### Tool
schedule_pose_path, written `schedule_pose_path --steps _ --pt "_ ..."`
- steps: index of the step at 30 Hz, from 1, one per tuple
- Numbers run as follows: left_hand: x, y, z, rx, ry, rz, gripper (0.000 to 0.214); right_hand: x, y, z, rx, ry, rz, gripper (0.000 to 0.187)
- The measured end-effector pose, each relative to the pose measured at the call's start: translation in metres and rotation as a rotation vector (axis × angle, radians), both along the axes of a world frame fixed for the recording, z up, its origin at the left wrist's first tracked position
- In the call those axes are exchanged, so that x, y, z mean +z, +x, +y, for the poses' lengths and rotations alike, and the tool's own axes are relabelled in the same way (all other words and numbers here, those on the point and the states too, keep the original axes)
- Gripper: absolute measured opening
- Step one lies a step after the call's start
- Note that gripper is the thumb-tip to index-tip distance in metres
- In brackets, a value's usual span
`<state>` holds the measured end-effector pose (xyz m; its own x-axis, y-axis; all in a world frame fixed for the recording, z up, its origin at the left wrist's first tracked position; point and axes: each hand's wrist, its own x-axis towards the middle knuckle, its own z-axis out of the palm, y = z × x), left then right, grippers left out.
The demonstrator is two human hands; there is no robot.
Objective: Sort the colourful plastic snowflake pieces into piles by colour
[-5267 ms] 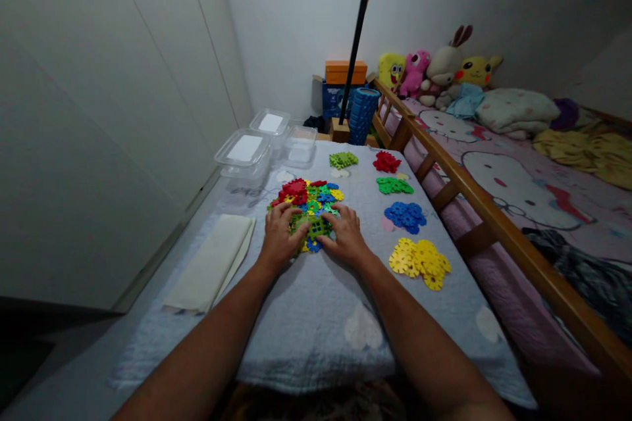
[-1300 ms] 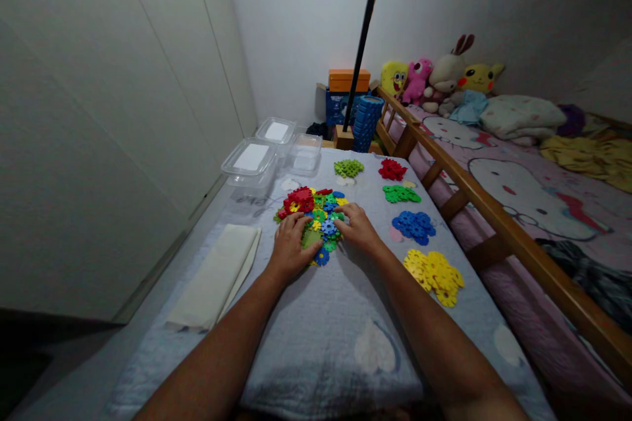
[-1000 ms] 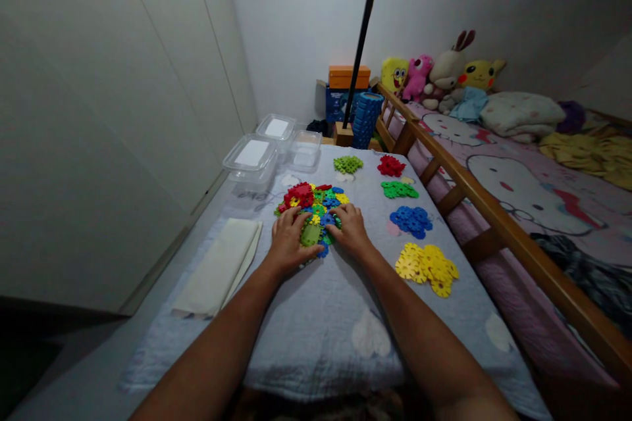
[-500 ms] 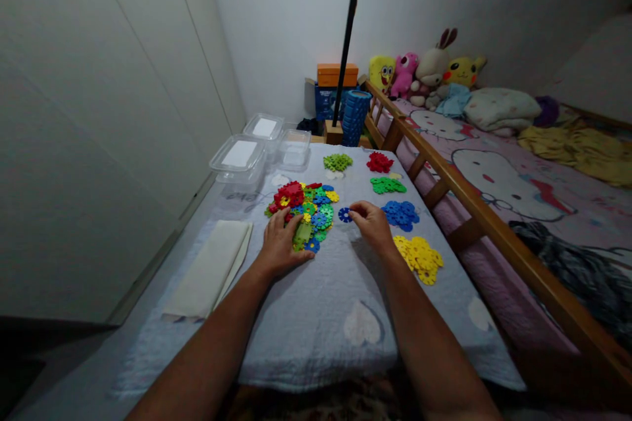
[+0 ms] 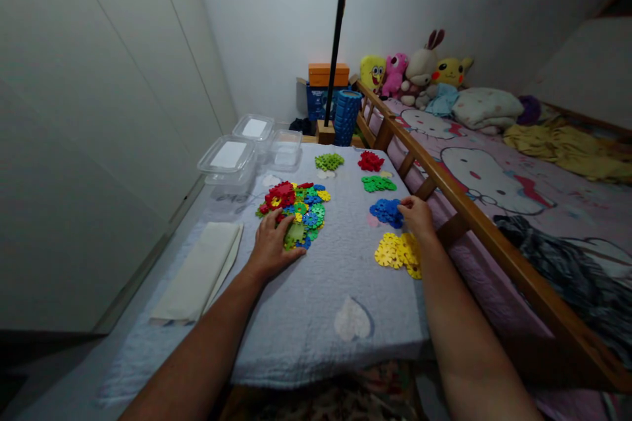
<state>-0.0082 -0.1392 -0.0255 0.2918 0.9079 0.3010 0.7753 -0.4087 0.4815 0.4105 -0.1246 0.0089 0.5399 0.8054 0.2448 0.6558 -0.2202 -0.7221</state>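
We log the left hand (image 5: pixel 270 245) at the near-left edge of the mixed pile of toothed discs (image 5: pixel 310 219), thumb and fingers apart. Our right hand (image 5: pixel 416 216) is at the right edge of the blue pile (image 5: pixel 384 212), fingertips bunched; we cannot tell whether they grip anything. On the surface (image 5: pixel 316 316), the yellow pile (image 5: pixel 390 251) lies just nearer us, the green pile (image 5: pixel 378 183) just beyond.

Left hand (image 5: pixel 272 243) on mixed pieces (image 5: pixel 295 209), right hand (image 5: pixel 415 216) at blue pile (image 5: pixel 385 212).
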Motion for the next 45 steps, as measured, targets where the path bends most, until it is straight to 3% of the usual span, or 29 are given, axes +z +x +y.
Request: schedule_pose_path --steps 6,9,13,16,21,25,29,35,41,45 --pt "0.000 0.000 0.000 0.003 0.015 -0.014 0.075 -0.005 -0.003 -0.003 -0.052 -0.034 -0.105 0.007" --pt "0.001 0.000 -0.001 0.000 0.020 -0.009 0.074 0.001 -0.021 -0.013 -0.019 0.014 -0.118 0.011" --pt "0.000 0.000 -0.002 -0.002 0.029 -0.004 0.072 0.005 -0.084 -0.033 0.238 0.079 -0.069 0.014" --pt "-0.001 0.000 -0.003 -0.001 0.033 -0.009 0.071 -0.003 -0.142 -0.046 0.490 0.042 -0.078 0.012" --pt "-0.002 0.000 -0.004 -0.009 0.040 -0.012 0.072 -0.021 -0.200 -0.056 0.619 0.042 -0.209 0.026" --pt "-0.003 0.000 -0.005 -0.013 0.046 -0.017 0.074 -0.028 -0.210 -0.061 0.609 0.042 -0.344 0.044" --pt "-0.004 0.000 -0.005 -0.017 0.053 -0.029 0.074 -0.032 -0.211 -0.060 0.603 0.028 -0.448 0.048" --pt "-0.003 0.000 -0.006 -0.039 0.056 -0.032 0.074 -0.031 -0.213 -0.060 0.615 0.040 -0.473 0.044" --pt "-0.002 0.002 -0.006 -0.098 0.037 -0.067 0.079 -0.027 -0.212 -0.063 0.725 0.074 -0.504 0.048" --pt "-0.003 0.005 -0.006 -0.125 0.032 -0.068 0.082 -0.028 -0.212 -0.061 0.740 0.091 -0.504 0.037"
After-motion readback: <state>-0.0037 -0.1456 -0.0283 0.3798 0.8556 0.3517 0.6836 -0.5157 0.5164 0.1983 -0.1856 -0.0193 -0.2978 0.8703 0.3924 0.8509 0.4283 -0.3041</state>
